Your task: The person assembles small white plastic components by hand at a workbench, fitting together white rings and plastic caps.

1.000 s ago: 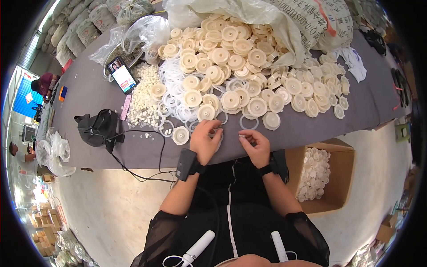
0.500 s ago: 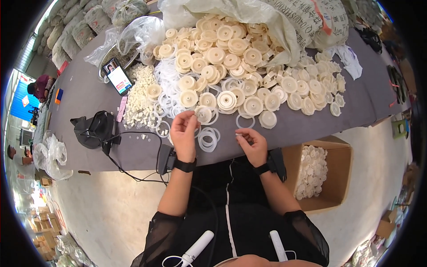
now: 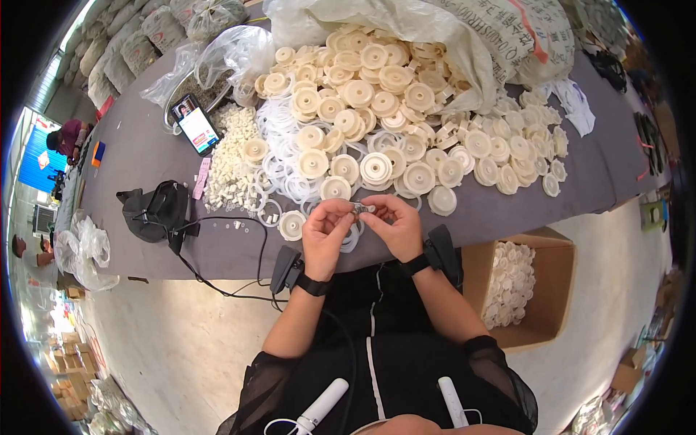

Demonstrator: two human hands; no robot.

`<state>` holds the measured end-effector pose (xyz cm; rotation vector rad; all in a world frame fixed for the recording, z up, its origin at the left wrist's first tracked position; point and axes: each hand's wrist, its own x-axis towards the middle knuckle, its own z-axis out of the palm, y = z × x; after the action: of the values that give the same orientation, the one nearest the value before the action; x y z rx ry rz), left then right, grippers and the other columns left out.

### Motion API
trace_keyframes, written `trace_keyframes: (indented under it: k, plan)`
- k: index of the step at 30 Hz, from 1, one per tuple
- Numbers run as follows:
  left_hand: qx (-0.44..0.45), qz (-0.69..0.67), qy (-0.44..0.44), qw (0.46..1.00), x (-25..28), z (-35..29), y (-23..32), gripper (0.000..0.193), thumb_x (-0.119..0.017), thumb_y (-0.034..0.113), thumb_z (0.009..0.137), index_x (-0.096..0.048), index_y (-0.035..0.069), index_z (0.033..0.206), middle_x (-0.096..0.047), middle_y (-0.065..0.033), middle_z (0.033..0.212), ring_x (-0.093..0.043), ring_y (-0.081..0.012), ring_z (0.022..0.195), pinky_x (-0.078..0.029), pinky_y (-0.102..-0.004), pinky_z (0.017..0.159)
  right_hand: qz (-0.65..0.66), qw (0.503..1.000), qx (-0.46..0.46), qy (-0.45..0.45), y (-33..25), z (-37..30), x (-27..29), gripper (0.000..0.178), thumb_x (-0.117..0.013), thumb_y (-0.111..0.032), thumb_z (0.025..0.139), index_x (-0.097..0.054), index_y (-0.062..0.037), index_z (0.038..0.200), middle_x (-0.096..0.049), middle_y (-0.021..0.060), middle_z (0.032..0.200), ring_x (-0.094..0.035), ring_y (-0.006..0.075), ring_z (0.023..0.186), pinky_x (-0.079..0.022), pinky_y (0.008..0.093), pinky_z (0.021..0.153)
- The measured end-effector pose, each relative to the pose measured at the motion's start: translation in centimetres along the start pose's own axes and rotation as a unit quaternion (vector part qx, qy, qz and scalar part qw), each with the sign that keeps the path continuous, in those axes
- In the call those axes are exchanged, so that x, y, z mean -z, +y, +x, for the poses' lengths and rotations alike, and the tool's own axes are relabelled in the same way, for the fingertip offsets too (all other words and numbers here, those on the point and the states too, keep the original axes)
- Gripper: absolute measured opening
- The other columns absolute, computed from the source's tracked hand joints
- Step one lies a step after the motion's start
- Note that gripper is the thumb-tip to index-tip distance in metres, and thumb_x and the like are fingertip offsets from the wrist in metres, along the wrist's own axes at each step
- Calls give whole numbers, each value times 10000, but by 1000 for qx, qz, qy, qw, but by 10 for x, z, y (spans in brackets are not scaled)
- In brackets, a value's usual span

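My left hand [image 3: 324,233] and my right hand [image 3: 397,228] meet over the near edge of the table. Pinched between the fingertips of both is a small grey, metallic-looking part [image 3: 360,209]; its exact kind is too small to make out. Thin translucent rings [image 3: 352,239] lie partly hidden under the hands. Just left of my left hand rests a cream plastic disc [image 3: 292,225], like a small wheel with a raised centre. Beyond my fingers, another cream disc [image 3: 335,189] lies at the front of a large heap of such discs [image 3: 395,78].
White rings [image 3: 279,134] and small cream pieces [image 3: 230,138] are piled left of the discs. A phone [image 3: 194,125], a black cap [image 3: 159,212] and a cable lie farther left. A woven sack [image 3: 464,32] stands behind. A cardboard box [image 3: 554,290] with pale parts stands at lower right.
My left hand has moved right and my right hand left, bringing them together on the small grey part. A disc now shows left of my left hand.
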<state>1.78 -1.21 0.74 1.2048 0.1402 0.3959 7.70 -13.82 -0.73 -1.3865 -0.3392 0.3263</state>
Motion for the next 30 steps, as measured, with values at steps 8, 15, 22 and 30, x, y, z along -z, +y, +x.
trace_keyframes:
  k: [8, 15, 22, 30]
  plan:
    - [39, 35, 19, 998, 6, 5, -8, 190, -587, 11, 837, -577, -4, 1027, -590, -45, 965, -551, -83, 772, -436, -198, 706, -106, 994, 33, 18, 0, 4, -1, 181, -664, -62, 774, -641, -25, 950, -599, -8, 775, -525, 42, 632, -427, 183, 565]
    - [-24, 245, -50, 968, 3, 15, -4, 237, -615, 40, 803, -595, 26, 1039, -558, -10, 857, -493, -51, 689, -385, -191, 606, 87, 995, -41, 0, 3, 10, 1, 148, -648, -73, 807, -636, 3, 933, -625, 3, 771, -523, 24, 650, -431, 173, 589]
    - [34, 277, -30, 960, 4, 13, -4, 130, -565, 69, 842, -591, 20, 960, -494, 7, 694, -434, -60, 616, -358, -206, 554, -48, 996, 32, 70, 11, 14, 6, 142, -653, -61, 784, -649, -27, 922, -599, 7, 770, -525, 57, 637, -432, 200, 582]
    - [290, -249, -191, 904, 25, 30, -9, 388, -348, 287, 948, -499, 51, 679, -442, -12, 558, -391, -101, 492, -295, -217, 454, -189, 969, 139, 83, -9, 14, 5, 150, -657, -37, 753, -650, -35, 902, -591, 64, 798, -562, 129, 632, -448, 228, 579]
